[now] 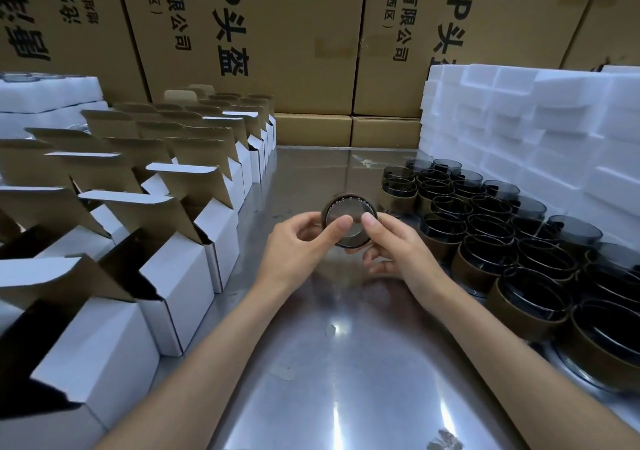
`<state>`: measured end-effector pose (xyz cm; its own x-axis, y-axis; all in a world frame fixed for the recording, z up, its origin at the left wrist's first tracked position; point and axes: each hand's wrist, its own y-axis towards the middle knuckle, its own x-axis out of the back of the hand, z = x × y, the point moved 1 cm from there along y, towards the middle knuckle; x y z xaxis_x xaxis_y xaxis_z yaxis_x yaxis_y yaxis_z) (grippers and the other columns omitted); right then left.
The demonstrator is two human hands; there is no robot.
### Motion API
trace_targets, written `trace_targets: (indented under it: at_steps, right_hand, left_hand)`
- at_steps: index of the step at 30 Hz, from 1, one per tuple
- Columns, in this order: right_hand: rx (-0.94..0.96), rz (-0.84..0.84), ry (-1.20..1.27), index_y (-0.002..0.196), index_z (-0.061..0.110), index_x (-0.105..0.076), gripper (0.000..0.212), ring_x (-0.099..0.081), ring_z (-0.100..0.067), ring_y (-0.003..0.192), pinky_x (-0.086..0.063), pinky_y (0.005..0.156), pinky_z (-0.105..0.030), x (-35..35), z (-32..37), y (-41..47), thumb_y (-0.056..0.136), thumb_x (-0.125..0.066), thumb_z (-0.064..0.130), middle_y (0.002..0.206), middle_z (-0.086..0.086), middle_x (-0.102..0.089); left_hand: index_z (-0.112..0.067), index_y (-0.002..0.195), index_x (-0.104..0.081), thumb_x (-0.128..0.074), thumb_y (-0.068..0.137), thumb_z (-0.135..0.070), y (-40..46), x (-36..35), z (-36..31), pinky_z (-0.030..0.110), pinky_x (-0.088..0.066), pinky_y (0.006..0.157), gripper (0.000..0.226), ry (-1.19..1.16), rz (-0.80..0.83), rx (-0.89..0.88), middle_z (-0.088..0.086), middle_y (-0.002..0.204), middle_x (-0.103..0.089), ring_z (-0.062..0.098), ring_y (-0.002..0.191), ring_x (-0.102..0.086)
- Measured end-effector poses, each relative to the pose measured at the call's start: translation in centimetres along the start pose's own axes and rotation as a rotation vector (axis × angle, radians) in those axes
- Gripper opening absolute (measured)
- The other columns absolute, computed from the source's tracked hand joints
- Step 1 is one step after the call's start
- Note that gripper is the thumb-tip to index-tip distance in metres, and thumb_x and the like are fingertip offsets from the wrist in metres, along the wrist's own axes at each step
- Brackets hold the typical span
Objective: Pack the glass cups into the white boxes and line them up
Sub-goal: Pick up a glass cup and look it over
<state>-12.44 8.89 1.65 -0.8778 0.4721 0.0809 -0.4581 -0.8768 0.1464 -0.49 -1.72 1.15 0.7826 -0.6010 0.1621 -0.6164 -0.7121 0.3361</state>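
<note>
Over the middle of the steel table I hold one dark glass cup (348, 212) with a brown paper sleeve, its round end facing me. My left hand (298, 245) grips its left side, thumb laid across the face. My right hand (394, 242) grips the right side, thumb on the rim and fingers curled underneath. Rows of open white boxes (194, 262) with raised brown-lined flaps stand to the left. Several more sleeved glass cups (485, 238) crowd the right side of the table.
White foam inserts (526, 127) are stacked at the back right, and more foam (45, 93) lies at the back left. Large brown cartons (277, 34) form a wall behind. The steel table (329, 363) shines between my forearms.
</note>
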Motion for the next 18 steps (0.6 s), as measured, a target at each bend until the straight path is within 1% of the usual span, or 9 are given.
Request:
trace_targets:
  at_steps: [2, 3, 5, 7, 10, 12, 14, 16, 18]
  right_hand:
    - [-0.028, 0.038, 0.032, 0.116, 0.024, -0.060, 0.052, -0.063, -0.009, 0.069, -0.051, 0.061, -0.024, 0.2, -0.1, 0.1, 0.076, -0.068, 0.055, 0.098, 0.004, -0.067]
    - [-0.050, 0.068, 0.044, 0.125, 0.025, -0.056, 0.054, -0.066, -0.011, 0.077, -0.052, 0.065, -0.026, 0.4, -0.2, 0.1, 0.078, -0.070, 0.049, 0.104, 0.003, -0.067]
    - [-0.073, 0.132, 0.041, 0.132, 0.030, -0.050, 0.058, -0.068, -0.016, 0.094, -0.053, 0.076, -0.031, 0.9, -0.2, 0.1, 0.077, -0.066, 0.037, 0.114, -0.001, -0.068]
    - [-0.081, 0.167, 0.044, 0.135, 0.031, -0.046, 0.065, -0.066, -0.019, 0.104, -0.053, 0.084, -0.034, 1.2, -0.2, 0.1, 0.074, -0.067, 0.027, 0.117, -0.003, -0.067]
    - [-0.113, 0.193, 0.076, 0.135, 0.032, -0.044, 0.072, -0.067, -0.016, 0.103, -0.053, 0.077, -0.027, 1.3, -0.4, 0.3, 0.069, -0.067, 0.015, 0.115, -0.002, -0.068]
    - [-0.119, 0.198, 0.099, 0.134, 0.031, -0.044, 0.074, -0.068, -0.017, 0.100, -0.053, 0.073, -0.024, 1.3, -0.5, 0.3, 0.067, -0.066, 0.011, 0.116, -0.004, -0.068]
    - [-0.101, 0.187, 0.125, 0.132, 0.030, -0.045, 0.072, -0.069, -0.017, 0.098, -0.053, 0.071, -0.024, 1.4, -0.6, 0.4, 0.067, -0.066, 0.009, 0.116, -0.005, -0.067]
    - [-0.067, 0.164, 0.131, 0.127, 0.033, -0.048, 0.068, -0.069, -0.014, 0.095, -0.053, 0.070, -0.024, 1.3, -0.6, 0.4, 0.067, -0.068, 0.008, 0.111, -0.001, -0.069]
    - [-0.022, 0.121, 0.102, 0.122, 0.035, -0.049, 0.064, -0.069, -0.014, 0.095, -0.055, 0.073, -0.030, 1.4, -0.8, 0.4, 0.070, -0.073, 0.005, 0.106, 0.004, -0.071]
  left_hand:
    - [-0.030, 0.091, -0.069, -0.074, 0.063, -0.056, 0.1, 0.1, 0.1, 0.020, -0.049, 0.079, 0.038, 0.009, -0.002, -0.039, -0.016, 0.084, -0.073, 0.002, 0.083, -0.067]
    - [-0.032, 0.099, -0.067, -0.074, 0.064, -0.052, 0.1, 0.2, 0.2, 0.019, -0.050, 0.081, 0.040, 0.029, -0.001, -0.063, -0.016, 0.090, -0.072, 0.002, 0.088, -0.067]
    - [-0.041, 0.108, -0.060, -0.082, 0.060, -0.051, 0.2, 0.5, 0.3, 0.015, -0.047, 0.083, 0.053, 0.113, 0.012, -0.142, -0.022, 0.098, -0.069, -0.002, 0.092, -0.063]
    - [-0.046, 0.112, -0.054, -0.079, 0.057, -0.054, 0.1, 0.6, 0.4, 0.013, -0.046, 0.085, 0.061, 0.198, 0.036, -0.216, -0.024, 0.105, -0.064, -0.003, 0.094, -0.060]
    - [-0.037, 0.125, -0.053, -0.079, 0.060, -0.048, 0.0, 0.6, 0.7, 0.024, -0.047, 0.093, 0.071, 0.282, 0.061, -0.278, -0.014, 0.115, -0.061, 0.007, 0.098, -0.061]
    - [-0.033, 0.129, -0.053, -0.080, 0.061, -0.047, 0.0, 0.7, 0.8, 0.029, -0.047, 0.094, 0.075, 0.335, 0.070, -0.305, -0.013, 0.117, -0.060, 0.009, 0.099, -0.060]
    - [-0.032, 0.131, -0.052, -0.082, 0.063, -0.042, 0.1, 0.8, 0.8, 0.029, -0.046, 0.096, 0.075, 0.346, 0.074, -0.314, -0.014, 0.119, -0.060, 0.008, 0.102, -0.059]
    - [-0.034, 0.135, -0.047, -0.083, 0.064, -0.039, 0.1, 0.9, 0.8, 0.022, -0.044, 0.098, 0.080, 0.347, 0.077, -0.327, -0.016, 0.123, -0.057, 0.004, 0.107, -0.057]
    - [-0.041, 0.140, -0.036, -0.083, 0.065, -0.041, 0.1, 1.0, 0.8, 0.006, -0.037, 0.094, 0.089, 0.365, 0.063, -0.350, -0.020, 0.128, -0.051, -0.003, 0.110, -0.052]
